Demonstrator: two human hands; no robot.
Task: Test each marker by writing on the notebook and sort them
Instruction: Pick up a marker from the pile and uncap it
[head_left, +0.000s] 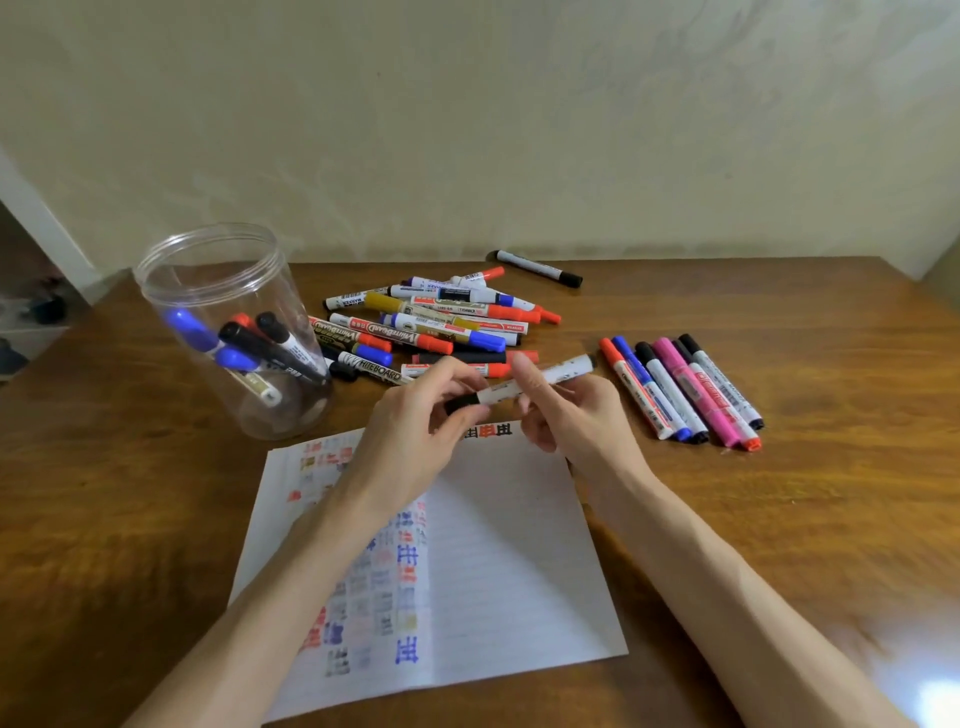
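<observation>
Above the notebook: left hand pinches the black cap of a white marker, right hand grips its barrel. Marker pile beyond the notebook, labels "WHITEBOARD", "MARKER".

Wooden table: brown, glossy, grain visible, with a bright glare patch at the near right corner. Wall: pale cream, faintly patterned, meeting the table's far edge. White frame: slanted strip at the far left, beside the wall. Beyond it, a dim area holds blurred dark items that cannot be identified.
</observation>
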